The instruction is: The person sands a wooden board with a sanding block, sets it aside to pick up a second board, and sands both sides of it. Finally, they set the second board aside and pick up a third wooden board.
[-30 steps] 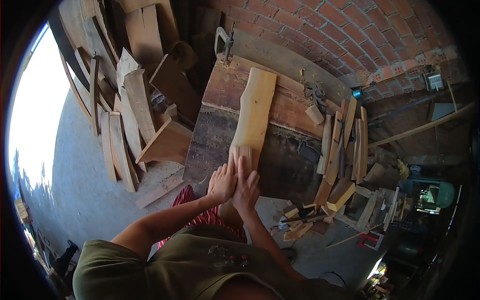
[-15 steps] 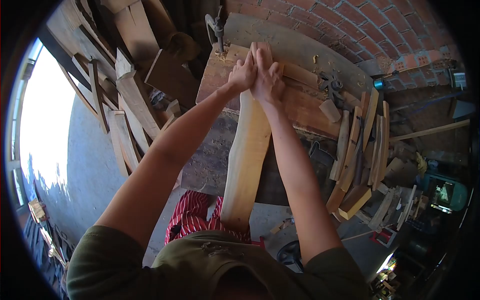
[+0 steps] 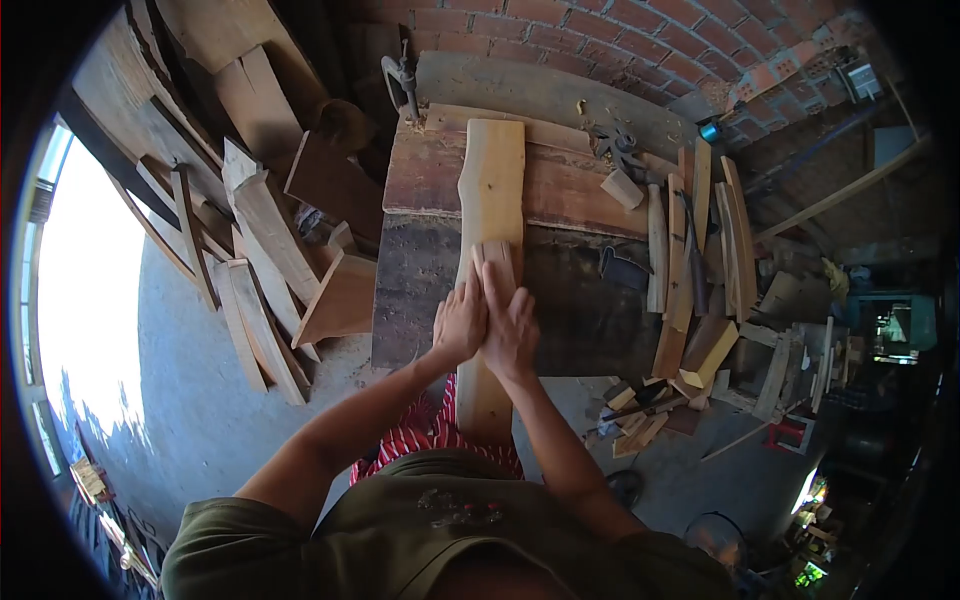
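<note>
A long pale board (image 3: 492, 190) with a wavy left edge lies lengthwise on the workbench (image 3: 585, 330), its near end reaching my body. Both my hands are closed around a brown wooden hand plane (image 3: 496, 260) resting on the board's near half. My left hand (image 3: 461, 320) grips its left side, and my right hand (image 3: 510, 335) wraps its right side with a finger stretched forward along it. The front of the plane shows beyond my fingers; its rear and any handle are hidden beneath my hands.
A metal clamp (image 3: 404, 82) stands at the bench's back left corner. A dark metal fitting (image 3: 618, 148) and a small wood block (image 3: 622, 190) lie at the back right. Wood strips (image 3: 735, 235) crowd the right edge. Boards (image 3: 270, 215) lean at left; a brick wall (image 3: 640, 45) rises behind.
Both hands have drawn the plane from the board's far end back toward my body, uncovering the far part of the board. My elbows are now bent.
</note>
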A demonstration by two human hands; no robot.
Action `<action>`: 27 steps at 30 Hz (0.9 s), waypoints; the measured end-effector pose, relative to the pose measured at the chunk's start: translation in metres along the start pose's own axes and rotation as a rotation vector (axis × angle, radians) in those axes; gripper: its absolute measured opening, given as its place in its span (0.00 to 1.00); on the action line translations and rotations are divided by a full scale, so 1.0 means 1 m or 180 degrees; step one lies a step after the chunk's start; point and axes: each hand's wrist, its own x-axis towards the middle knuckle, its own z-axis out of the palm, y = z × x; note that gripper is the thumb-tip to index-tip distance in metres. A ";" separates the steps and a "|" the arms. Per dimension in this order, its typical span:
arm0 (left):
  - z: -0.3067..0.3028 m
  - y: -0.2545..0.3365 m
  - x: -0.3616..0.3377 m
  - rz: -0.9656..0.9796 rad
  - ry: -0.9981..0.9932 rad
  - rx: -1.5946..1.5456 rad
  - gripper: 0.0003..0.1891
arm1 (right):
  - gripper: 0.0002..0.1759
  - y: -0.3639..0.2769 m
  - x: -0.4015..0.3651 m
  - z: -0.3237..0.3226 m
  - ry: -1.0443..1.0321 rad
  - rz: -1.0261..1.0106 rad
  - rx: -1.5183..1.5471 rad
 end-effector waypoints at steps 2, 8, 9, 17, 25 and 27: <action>0.001 0.009 -0.049 -0.0102 -0.0136 -0.0139 0.37 | 0.41 -0.006 -0.043 -0.009 -0.0263 0.0081 -0.0162; -0.009 0.012 0.004 0.0004 -0.0124 -0.0201 0.37 | 0.46 0.000 0.006 -0.001 -0.0383 0.0247 -0.0056; -0.017 0.014 0.032 -0.0039 -0.0151 -0.0319 0.37 | 0.46 0.004 0.029 0.003 -0.0334 0.0251 -0.0021; -0.053 0.024 0.250 0.0263 0.0063 -0.0231 0.32 | 0.42 0.044 0.224 0.045 0.0012 0.0553 0.0063; -0.038 0.016 0.250 0.0123 0.0121 -0.0598 0.31 | 0.37 0.046 0.210 0.044 -0.0051 0.0546 0.0181; -0.044 0.020 0.177 -0.0048 -0.0082 -0.0253 0.31 | 0.36 0.031 0.154 0.034 0.0001 0.0466 0.0112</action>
